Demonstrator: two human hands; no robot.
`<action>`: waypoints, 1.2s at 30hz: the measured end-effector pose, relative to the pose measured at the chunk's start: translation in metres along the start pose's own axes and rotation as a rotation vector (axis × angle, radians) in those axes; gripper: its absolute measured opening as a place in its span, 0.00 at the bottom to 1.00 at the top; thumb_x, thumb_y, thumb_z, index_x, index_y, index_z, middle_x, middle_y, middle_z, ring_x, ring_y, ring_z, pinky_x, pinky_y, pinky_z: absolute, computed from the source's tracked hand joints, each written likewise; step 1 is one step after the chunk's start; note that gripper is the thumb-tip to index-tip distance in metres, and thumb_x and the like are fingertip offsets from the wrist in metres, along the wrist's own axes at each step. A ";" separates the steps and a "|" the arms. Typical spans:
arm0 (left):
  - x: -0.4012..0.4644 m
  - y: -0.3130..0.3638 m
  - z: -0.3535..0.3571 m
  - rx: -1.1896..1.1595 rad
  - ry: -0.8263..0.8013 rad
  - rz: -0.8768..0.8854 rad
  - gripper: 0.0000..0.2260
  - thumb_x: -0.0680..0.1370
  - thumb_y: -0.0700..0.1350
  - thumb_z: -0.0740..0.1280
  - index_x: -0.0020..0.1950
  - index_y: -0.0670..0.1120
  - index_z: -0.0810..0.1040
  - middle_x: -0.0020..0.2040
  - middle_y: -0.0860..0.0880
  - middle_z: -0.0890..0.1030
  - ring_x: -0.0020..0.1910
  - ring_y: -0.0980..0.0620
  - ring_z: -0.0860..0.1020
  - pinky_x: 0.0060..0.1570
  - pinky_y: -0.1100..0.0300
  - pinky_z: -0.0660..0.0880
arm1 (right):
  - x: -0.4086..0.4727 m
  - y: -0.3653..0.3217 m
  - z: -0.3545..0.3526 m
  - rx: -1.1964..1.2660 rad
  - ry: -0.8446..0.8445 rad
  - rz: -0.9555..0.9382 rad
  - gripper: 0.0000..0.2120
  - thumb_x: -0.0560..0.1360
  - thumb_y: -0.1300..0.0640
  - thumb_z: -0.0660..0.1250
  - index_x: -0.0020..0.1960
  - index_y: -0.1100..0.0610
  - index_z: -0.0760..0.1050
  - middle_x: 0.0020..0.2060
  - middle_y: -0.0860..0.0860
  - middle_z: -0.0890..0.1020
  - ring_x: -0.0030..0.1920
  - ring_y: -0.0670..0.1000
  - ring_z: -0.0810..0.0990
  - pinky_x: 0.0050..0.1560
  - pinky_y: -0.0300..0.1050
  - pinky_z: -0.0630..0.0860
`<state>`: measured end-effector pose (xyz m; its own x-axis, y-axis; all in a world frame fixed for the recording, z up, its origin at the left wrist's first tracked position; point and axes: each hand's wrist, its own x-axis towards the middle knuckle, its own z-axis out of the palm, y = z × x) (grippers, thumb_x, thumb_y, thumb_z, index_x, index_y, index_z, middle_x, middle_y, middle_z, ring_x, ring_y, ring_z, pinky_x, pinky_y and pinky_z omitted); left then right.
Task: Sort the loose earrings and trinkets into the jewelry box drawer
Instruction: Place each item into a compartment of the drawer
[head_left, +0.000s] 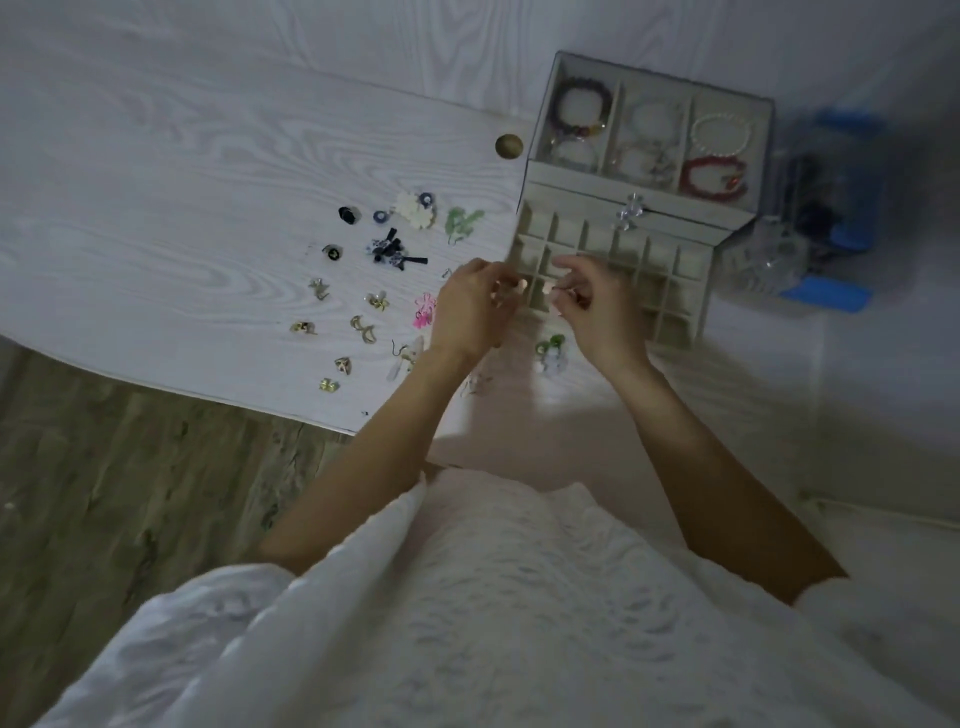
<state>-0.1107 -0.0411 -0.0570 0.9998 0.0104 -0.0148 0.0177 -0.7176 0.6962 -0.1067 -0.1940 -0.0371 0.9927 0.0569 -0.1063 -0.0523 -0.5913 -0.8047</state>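
A grey jewelry box (540, 176) stands on the white table, its gridded drawer (685, 270) pulled out toward me. Bracelets (714, 176) lie under the clear top. Several loose earrings and trinkets are scattered left of the drawer: a pink one (424, 310), black bows (392, 252), a green sprig (460, 222), gold pieces (362, 328). My left hand (470, 312) and my right hand (597, 306) are close together over the drawer's near left corner, fingertips pinched. Something small seems held between them; it is too blurred to name. A green earring (551, 345) lies below my right hand.
The white wood-grain table (156, 208) ends at a curved edge on the left, with wooden floor (104, 493) below. A round brass knob (508, 145) sits behind the box. A glass bottle (763, 260) and blue items (852, 208) stand right of the box.
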 end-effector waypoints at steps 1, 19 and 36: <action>0.003 -0.003 0.001 0.001 -0.031 -0.008 0.09 0.72 0.41 0.70 0.52 0.45 0.82 0.49 0.44 0.80 0.42 0.48 0.79 0.44 0.56 0.77 | 0.006 -0.002 0.002 0.022 -0.015 0.034 0.13 0.74 0.64 0.67 0.58 0.57 0.75 0.44 0.50 0.78 0.45 0.48 0.77 0.49 0.41 0.75; 0.003 -0.021 -0.006 0.093 -0.097 0.101 0.08 0.75 0.42 0.68 0.52 0.43 0.82 0.50 0.42 0.80 0.47 0.43 0.78 0.43 0.58 0.71 | 0.016 0.001 0.031 -0.547 -0.133 -0.282 0.10 0.76 0.62 0.62 0.54 0.60 0.80 0.51 0.55 0.82 0.53 0.59 0.72 0.54 0.49 0.70; -0.026 -0.024 0.006 0.283 -0.148 0.101 0.12 0.75 0.46 0.66 0.58 0.46 0.77 0.47 0.41 0.79 0.46 0.42 0.77 0.42 0.55 0.71 | -0.060 0.030 0.011 -0.465 0.020 -0.140 0.10 0.71 0.66 0.65 0.51 0.61 0.80 0.45 0.58 0.80 0.49 0.60 0.75 0.48 0.46 0.70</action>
<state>-0.1369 -0.0283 -0.0773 0.9848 -0.1570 -0.0743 -0.1038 -0.8749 0.4730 -0.1690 -0.2068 -0.0615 0.9888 0.1489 -0.0009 0.1315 -0.8762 -0.4636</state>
